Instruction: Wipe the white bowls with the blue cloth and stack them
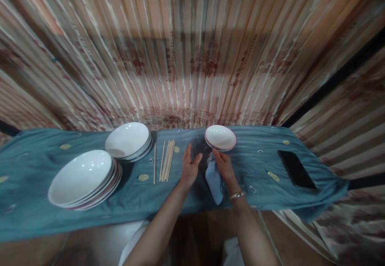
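Observation:
My right hand [223,166] is closed on a light blue cloth [214,182], which hangs down from the fingers toward the table's front edge. Just beyond those fingers sits a small white bowl [221,136] with a red rim; another rim shows beneath it. Whether the fingertips touch the bowl I cannot tell. My left hand [189,166] is held over the table with fingers and thumb apart and nothing in it. To its left lie several wooden chopsticks [167,162], roughly side by side, with one set a little apart.
A stack of large white bowls [82,178] stands at the front left, and a stack of white plates or shallow bowls [128,140] behind it. A black phone [296,169] lies at the right on the teal tablecloth [255,178]. A patterned curtain [192,57] hangs behind the table.

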Demonstrator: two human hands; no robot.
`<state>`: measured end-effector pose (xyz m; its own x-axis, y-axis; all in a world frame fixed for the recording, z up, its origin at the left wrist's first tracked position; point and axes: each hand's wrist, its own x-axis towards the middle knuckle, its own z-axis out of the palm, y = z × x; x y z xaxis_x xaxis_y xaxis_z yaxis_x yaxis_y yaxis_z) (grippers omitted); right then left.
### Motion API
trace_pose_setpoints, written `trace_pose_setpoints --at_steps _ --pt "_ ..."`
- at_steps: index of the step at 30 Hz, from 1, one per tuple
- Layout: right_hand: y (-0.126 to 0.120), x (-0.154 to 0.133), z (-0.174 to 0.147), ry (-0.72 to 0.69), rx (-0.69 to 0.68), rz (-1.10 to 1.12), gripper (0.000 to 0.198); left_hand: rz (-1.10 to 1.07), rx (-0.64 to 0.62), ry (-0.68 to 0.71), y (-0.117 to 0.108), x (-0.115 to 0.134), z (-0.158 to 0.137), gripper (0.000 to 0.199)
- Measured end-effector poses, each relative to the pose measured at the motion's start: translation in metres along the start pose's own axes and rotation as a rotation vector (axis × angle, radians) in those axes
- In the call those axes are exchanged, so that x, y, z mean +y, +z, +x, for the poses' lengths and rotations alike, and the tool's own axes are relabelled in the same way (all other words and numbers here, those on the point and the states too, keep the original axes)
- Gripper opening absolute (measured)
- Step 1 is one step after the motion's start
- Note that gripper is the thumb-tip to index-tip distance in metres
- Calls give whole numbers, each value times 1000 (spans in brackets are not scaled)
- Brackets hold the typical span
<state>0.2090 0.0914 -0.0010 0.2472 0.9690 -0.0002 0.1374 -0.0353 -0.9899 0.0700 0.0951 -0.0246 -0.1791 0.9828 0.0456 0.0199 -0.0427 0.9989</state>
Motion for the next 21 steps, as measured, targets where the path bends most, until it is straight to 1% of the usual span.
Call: trace_pose_setpoints --at_steps 3,6,10,13,16,17,19,21 --pt "26 -8 -12 5 -142 11 60 -24 55 11 -31 13 -16 61" --pt "55 -10 -29 -57 -257 7 56 -35 125 24 -60 20 -27 60" --pt "88 -9 -50 -114 -400 3 54 28 196 95 -105 33 -52 58" --pt "109 -13 -64 -157 -473 -2 51 130 234 169 -148 54 -80 56" --pt "130 -22 -79 -214 -517 23 45 264 290 284 -198 80 -105 54" --pt "138 -26 -84 -228 -528 28 42 312 354 342 -215 87 -111 53" --pt "153 -34 -94 -243 -536 25 38 422 471 399 -248 97 -115 57" --pt "170 -42 -103 -255 -543 9 37 466 611 381 -278 98 -112 65"
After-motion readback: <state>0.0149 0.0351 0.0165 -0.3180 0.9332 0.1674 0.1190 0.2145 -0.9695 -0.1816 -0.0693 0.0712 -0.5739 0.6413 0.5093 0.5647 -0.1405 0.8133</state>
